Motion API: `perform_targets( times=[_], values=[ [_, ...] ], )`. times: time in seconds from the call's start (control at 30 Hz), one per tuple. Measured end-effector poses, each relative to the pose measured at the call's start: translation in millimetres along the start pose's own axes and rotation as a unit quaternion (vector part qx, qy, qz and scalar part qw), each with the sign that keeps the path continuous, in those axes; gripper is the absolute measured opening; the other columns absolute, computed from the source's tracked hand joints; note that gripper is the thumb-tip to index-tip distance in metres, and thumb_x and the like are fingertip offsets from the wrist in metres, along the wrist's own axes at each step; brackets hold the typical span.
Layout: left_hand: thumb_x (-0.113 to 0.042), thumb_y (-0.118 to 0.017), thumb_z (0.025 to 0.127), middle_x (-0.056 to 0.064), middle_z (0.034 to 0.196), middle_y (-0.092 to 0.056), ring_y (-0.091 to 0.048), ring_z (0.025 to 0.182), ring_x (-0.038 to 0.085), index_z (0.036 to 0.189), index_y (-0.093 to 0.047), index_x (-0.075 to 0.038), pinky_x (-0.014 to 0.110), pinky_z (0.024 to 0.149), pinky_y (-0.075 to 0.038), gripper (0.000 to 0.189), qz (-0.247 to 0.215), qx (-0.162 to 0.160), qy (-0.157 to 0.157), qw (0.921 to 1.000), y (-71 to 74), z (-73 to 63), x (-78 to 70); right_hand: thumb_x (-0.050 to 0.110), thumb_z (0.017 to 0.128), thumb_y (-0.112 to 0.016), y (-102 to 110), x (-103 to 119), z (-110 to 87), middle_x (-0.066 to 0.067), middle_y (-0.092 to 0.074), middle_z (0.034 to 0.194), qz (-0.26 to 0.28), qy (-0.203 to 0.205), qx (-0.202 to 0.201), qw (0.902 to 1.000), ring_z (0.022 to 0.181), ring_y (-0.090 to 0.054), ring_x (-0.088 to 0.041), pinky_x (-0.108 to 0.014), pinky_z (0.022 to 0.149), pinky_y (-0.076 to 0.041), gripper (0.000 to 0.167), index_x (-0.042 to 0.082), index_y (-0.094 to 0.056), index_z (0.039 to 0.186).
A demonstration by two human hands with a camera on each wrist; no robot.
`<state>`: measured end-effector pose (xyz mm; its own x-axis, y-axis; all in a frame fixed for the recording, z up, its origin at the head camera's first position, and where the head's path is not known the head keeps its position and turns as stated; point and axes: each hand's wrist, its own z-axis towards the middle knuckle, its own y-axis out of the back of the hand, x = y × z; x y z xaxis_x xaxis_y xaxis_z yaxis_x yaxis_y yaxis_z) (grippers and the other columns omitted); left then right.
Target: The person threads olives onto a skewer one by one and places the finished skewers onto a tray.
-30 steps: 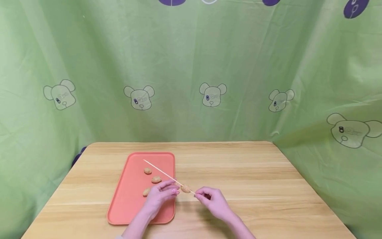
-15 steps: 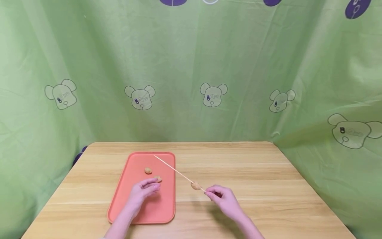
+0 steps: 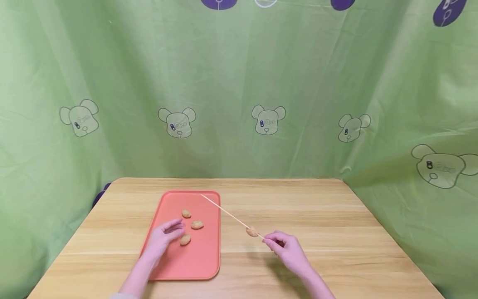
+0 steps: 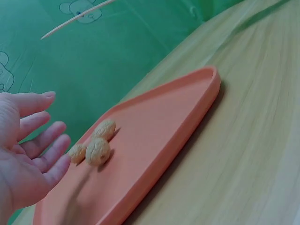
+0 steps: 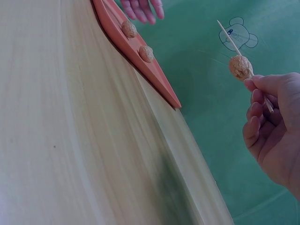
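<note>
At the far left, a green curtain (image 3: 33,83) printed with bear heads hangs beside the wooden table (image 3: 89,245). The left hand (image 3: 160,240) hovers over the left part of a coral tray (image 3: 198,261), palm turned inward, fingers loosely bent and apart from the thumb, with nothing in its grasp. Just right of its fingertips, three wrinkled tan balls lie in the tray: the far ball (image 3: 186,214), the near ball (image 3: 185,239) and the right-hand ball (image 3: 197,224). Farther right, a thin wooden skewer (image 3: 231,215) slants in the air, running through a skewered ball (image 3: 252,231). Just beyond that ball, the right hand (image 3: 286,250) pinches the skewer's near end between thumb and index finger, other fingers curled
</note>
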<state>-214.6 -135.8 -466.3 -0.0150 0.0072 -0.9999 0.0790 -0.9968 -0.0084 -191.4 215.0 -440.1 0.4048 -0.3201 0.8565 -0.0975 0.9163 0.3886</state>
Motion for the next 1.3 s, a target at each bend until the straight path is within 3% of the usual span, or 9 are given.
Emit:
perform_targets(
  times=[0.17,0.33,0.53,0.77,0.9,1.0,1.13,1.3],
  values=[
    [-0.001,-0.067,0.081,0.025,0.118,-0.057,-0.054,0.111,0.034,0.127,-0.047,0.011,0.036,0.095,-0.045,0.052,0.073,0.026,-0.009,0.9970,3.5,2.4,6.9,0.005,0.084,-0.065,1.8,-1.0,-0.9,0.008,-0.046,0.060,0.003,-0.002,-0.005,1.0000,0.051,-0.039,-0.001,-0.018,0.039,-0.035,0.008,-0.003,-0.067,0.086],
    [-0.002,-0.070,0.078,0.027,0.116,-0.057,-0.053,0.111,0.037,0.126,-0.048,0.012,0.044,0.096,-0.044,0.055,0.091,0.044,-0.011,0.9948,1.5,2.9,13.3,0.006,0.084,-0.065,3.5,-1.6,-1.4,0.008,-0.046,0.060,-0.004,-0.004,-0.007,1.0000,0.051,-0.040,-0.001,-0.019,0.039,-0.035,0.007,-0.001,-0.067,0.085],
    [0.002,-0.072,0.074,0.023,0.105,-0.063,-0.059,0.098,0.032,0.116,-0.056,0.013,0.033,0.084,-0.050,0.047,0.138,0.033,-0.028,0.9895,-2.5,-0.2,16.3,0.006,0.085,-0.065,4.8,-2.3,-1.7,0.008,-0.045,0.059,-0.003,-0.009,-0.003,1.0000,0.050,-0.039,0.000,-0.018,0.039,-0.034,0.010,-0.003,-0.067,0.086],
    [0.008,-0.071,0.067,0.013,0.092,-0.065,-0.058,0.084,0.022,0.108,-0.061,0.012,0.021,0.066,-0.049,0.042,0.198,0.020,-0.051,0.9787,-6.1,0.9,21.9,0.007,0.086,-0.064,4.9,-4.4,-2.9,0.008,-0.045,0.059,-0.001,-0.017,0.004,0.9998,0.050,-0.039,-0.001,-0.018,0.039,-0.035,0.012,-0.005,-0.066,0.089],
    [0.009,-0.070,0.067,0.009,0.089,-0.064,-0.055,0.080,0.019,0.107,-0.063,0.009,0.023,0.065,-0.048,0.041,0.245,0.018,-0.064,0.9672,-8.1,1.9,24.4,0.004,0.086,-0.062,4.1,-5.1,-2.6,0.008,-0.044,0.060,-0.004,-0.021,0.009,0.9997,0.050,-0.039,0.000,-0.018,0.039,-0.035,0.010,-0.005,-0.066,0.089],
    [0.010,-0.069,0.067,0.008,0.087,-0.063,-0.054,0.079,0.018,0.106,-0.063,0.008,0.025,0.066,-0.047,0.039,0.263,0.016,-0.073,0.9619,-8.4,1.8,25.3,0.001,0.086,-0.061,3.7,6.8,-2.9,0.009,-0.044,0.060,-0.004,-0.017,0.010,0.9998,0.050,-0.038,0.001,-0.017,0.039,-0.034,0.008,-0.006,-0.066,0.087],
    [0.011,-0.068,0.068,0.006,0.083,-0.062,-0.054,0.076,0.017,0.103,-0.065,0.006,0.025,0.066,-0.047,0.035,0.269,0.012,-0.081,0.9598,-8.7,1.7,25.5,-0.002,0.085,-0.060,3.4,22.3,-4.3,0.008,-0.044,0.060,-0.006,-0.011,0.011,0.9999,0.051,-0.038,0.001,-0.017,0.039,-0.034,0.007,-0.008,-0.065,0.086],
    [0.010,-0.069,0.068,0.007,0.084,-0.064,-0.055,0.077,0.017,0.100,-0.066,0.006,0.026,0.067,-0.047,0.032,0.265,0.006,-0.081,0.9607,-8.6,1.2,25.2,-0.001,0.086,-0.061,2.3,8.1,-4.0,0.008,-0.044,0.060,-0.012,-0.016,0.012,0.9997,0.051,-0.038,0.001,-0.018,0.039,-0.035,0.006,-0.004,-0.066,0.087]
  ],
)
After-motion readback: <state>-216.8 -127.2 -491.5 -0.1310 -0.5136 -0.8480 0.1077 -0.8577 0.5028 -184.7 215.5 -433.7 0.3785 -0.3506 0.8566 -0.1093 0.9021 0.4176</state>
